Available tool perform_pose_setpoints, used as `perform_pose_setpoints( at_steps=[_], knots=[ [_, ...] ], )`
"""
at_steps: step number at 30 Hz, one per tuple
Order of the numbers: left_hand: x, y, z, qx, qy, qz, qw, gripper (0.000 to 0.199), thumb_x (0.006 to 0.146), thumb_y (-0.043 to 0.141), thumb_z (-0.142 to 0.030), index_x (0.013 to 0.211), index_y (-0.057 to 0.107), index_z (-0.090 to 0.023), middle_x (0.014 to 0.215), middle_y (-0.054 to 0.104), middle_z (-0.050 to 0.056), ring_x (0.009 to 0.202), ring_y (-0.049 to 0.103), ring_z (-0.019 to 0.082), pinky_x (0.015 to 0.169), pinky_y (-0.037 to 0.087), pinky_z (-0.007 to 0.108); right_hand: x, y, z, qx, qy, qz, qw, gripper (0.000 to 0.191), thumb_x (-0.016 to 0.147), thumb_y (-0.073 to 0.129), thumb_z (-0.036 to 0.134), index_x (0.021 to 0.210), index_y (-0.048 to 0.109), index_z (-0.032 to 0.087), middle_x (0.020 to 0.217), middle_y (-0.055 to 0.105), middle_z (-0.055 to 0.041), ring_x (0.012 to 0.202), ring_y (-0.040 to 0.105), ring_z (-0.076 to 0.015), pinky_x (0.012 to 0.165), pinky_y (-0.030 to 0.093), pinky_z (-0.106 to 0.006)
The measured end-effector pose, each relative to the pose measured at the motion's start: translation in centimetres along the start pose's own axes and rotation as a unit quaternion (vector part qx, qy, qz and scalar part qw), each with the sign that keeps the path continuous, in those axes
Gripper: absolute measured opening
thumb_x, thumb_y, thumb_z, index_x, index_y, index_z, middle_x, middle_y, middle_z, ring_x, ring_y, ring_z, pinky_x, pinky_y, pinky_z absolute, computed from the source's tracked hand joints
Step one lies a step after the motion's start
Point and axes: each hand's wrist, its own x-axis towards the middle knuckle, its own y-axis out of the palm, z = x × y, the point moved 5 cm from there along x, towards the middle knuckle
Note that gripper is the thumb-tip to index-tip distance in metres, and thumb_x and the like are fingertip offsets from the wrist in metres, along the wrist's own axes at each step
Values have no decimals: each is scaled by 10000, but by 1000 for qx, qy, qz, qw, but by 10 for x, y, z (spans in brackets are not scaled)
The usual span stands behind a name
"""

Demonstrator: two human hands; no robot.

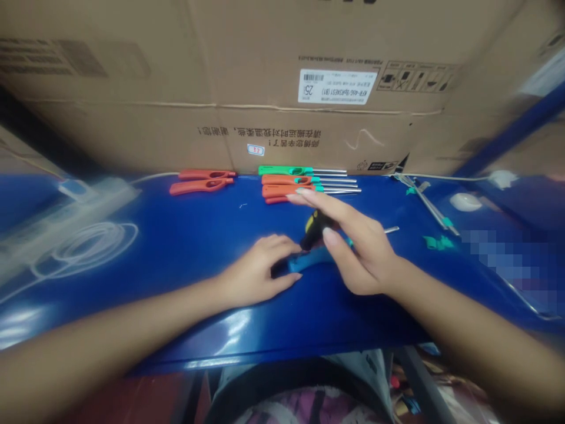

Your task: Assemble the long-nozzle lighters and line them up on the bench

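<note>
White label (338, 86), inverted: "KFR", "25" | left hand (253, 268) pinching blue handle (312, 259) | right hand (364, 250) loosely curled around black tool (314, 228)

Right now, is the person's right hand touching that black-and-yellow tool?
Touching. The head view shows the right hand with its thumb against the black-and-yellow tool, which sits between thumb and fingers.

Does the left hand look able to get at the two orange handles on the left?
Probably yes: nothing seems to stand between the left hand and the orange handles, though it would likely have to release the blue handle first.
</note>
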Motion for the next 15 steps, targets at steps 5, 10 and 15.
perform_pose_setpoints(
  at_steps=[5, 10, 15],
  knots=[
    [-1, 0, 1, -3, -2, -2, 1000, 310, 913, 683, -282, 1210, 624, -214, 1229, 664, 87, 1170, 598, 266, 1037, 465, 456, 1, -3, 3, -31, -19, -32, 999, 257, 949, 643, 253, 1197, 632, 185, 907, 749, -41, 773, 708, -152, 682, 582, -248],
    [0, 0, 1, -14, -4, 3, 1000, 313, 917, 674, -274, 1221, 623, -224, 1235, 666, 80, 1194, 590, 266, 1064, 452, 468, 0, -5, 9, -52, -54, -40, 996, 303, 1002, 514, 223, 1286, 602, 165, 1023, 764, -74, 918, 733, -173, 791, 598, -284],
    [0, 0, -1, -13, 2, 0, 1000, 302, 912, 682, -272, 1205, 627, -217, 1239, 667, 83, 1195, 591, 267, 1070, 447, 463, 2, -2, 7, 37, -24, -26, 999, 345, 999, 492, 194, 1327, 595, 169, 1075, 755, -82, 905, 728, -169, 790, 610, -299]
  ],
)
